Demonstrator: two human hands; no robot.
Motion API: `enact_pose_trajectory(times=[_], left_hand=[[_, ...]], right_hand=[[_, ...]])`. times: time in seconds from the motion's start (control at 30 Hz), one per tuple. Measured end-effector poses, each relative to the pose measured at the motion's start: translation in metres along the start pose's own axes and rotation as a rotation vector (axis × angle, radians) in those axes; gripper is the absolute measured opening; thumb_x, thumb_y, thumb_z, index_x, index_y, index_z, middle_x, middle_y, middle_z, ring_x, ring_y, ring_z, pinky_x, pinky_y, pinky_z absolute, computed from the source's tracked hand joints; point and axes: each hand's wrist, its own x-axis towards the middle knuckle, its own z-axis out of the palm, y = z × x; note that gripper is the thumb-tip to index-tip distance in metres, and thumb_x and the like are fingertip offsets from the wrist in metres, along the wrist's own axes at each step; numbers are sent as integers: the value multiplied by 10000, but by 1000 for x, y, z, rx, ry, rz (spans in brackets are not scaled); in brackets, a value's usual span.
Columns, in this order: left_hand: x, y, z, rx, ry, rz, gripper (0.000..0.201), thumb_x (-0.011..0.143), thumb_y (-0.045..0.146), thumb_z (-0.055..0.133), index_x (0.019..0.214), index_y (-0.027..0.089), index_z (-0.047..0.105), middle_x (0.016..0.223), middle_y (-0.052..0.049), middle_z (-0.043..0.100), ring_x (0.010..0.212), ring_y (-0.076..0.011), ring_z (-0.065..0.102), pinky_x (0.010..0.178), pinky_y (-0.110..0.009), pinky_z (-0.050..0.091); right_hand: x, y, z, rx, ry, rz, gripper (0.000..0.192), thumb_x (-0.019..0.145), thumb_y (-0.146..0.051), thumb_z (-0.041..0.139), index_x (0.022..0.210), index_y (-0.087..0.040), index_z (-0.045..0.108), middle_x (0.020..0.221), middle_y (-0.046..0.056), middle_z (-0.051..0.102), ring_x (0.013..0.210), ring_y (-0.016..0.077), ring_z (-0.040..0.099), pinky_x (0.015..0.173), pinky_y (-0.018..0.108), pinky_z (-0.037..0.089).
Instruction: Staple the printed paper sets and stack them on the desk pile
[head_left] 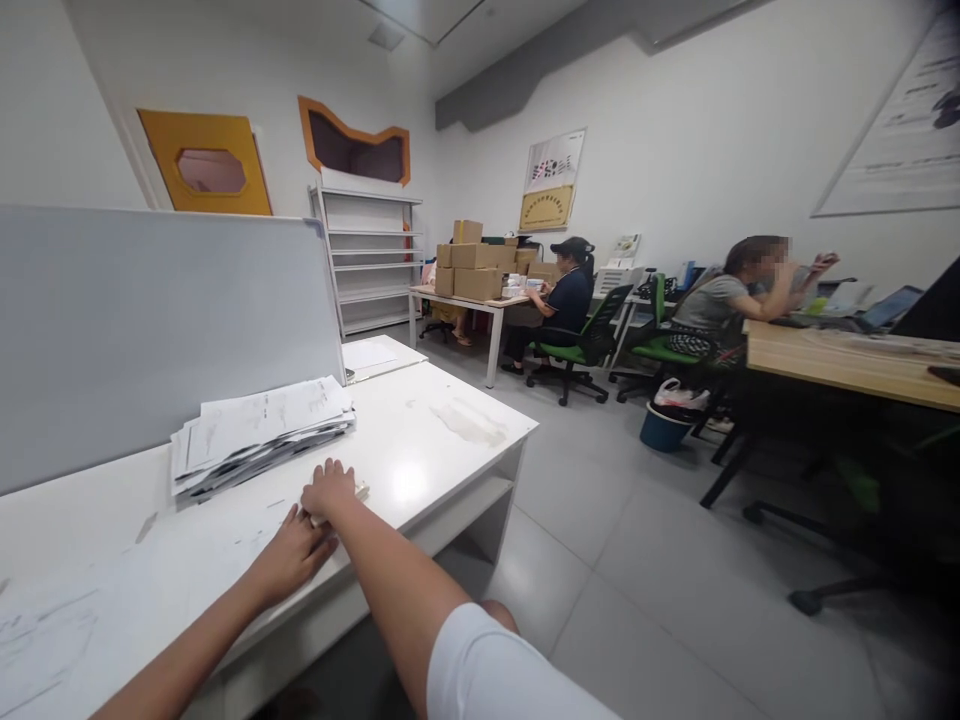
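Observation:
Both of my hands meet at the front edge of a white desk [405, 470]. My right hand [330, 492] is bent over a small pale item [362, 492], of which only an end shows beside the wrist. Close against it on the left, my left hand [291, 555] has its fingers bent in under the right hand. What the fingers press on is mostly covered, and its kind cannot be made out. Just beyond the hands lies a thick, uneven stack of papers [262, 425].
A grey partition panel [165, 330] stands along the desk's far side. To the right, across the tiled floor, are a blue waste bin [666, 428], green office chairs and a wooden desk [840, 365] with a seated person. Another person sits by cardboard boxes [476, 275] farther back.

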Motion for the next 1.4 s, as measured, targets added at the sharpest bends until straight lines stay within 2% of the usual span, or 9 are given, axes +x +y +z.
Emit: enact_pose_trajectory(times=[0.2,0.4,0.63,0.83,0.97,1.07,1.13,1.27,1.4], left_hand=[[4,5,-6,-17,47,53,482,974,503,367,1350,291,581,1492,-45,453,1390,-350,368,1177,-607,209],[-1,7,-10,-52,107,38,426,959,468,388,1169,285,711,1363,-48,584,1278,-338,503,1055,-479,467],[-7,7,-10,-105,144,-3,456,968,515,378,1212,287,690,1323,-70,611,1172,-312,591,963,-436,539],[-11,-7,-2,-89,139,12,464,969,524,382,1294,306,632,1339,-52,604,1197,-305,581,979,-423,529],[-10,-14,3,-77,119,108,451,982,489,376,1355,325,569,1394,-26,562,1258,-298,537,1044,-427,478],[-10,-10,2,-94,90,163,506,989,499,359,1440,296,467,1484,-35,465,1354,-312,432,1136,-471,359],[-8,-8,1,-115,50,164,545,988,523,342,1456,262,444,1494,-55,450,1382,-326,387,1160,-500,302],[-3,-5,-1,-167,-53,146,580,981,556,310,1447,242,453,1468,-73,479,1394,-336,365,1161,-502,288],[1,4,-10,-194,-100,141,630,972,583,310,1493,233,373,1480,-88,461,1380,-333,384,1158,-494,290]], right_hand=[[-3,0,-3,20,15,24,608,1011,-396,341,1539,-110,247,1608,111,127,1502,251,103,1220,495,101],[1,-1,2,26,37,21,641,1013,-444,319,1536,-81,243,1606,126,124,1501,263,104,1221,493,94],[0,-2,5,28,58,-2,648,1002,-468,318,1527,-90,279,1596,140,151,1495,284,133,1208,526,114],[1,-3,7,33,82,1,630,993,-447,315,1518,-98,308,1587,160,180,1489,299,160,1188,574,150],[0,-2,9,-9,85,-6,650,992,-427,313,1526,-59,267,1596,156,156,1492,299,135,1203,542,124],[0,0,10,-31,81,9,655,991,-421,319,1529,-53,256,1604,147,144,1492,298,131,1205,527,125],[0,2,10,-38,87,20,653,986,-417,330,1527,-58,261,1606,145,148,1491,298,137,1200,531,138],[3,7,11,-39,119,13,627,974,-398,358,1516,-87,299,1603,150,177,1484,306,161,1174,572,161],[2,10,11,-31,104,19,624,970,-377,363,1513,-76,304,1603,157,179,1484,303,162,1179,548,160]])
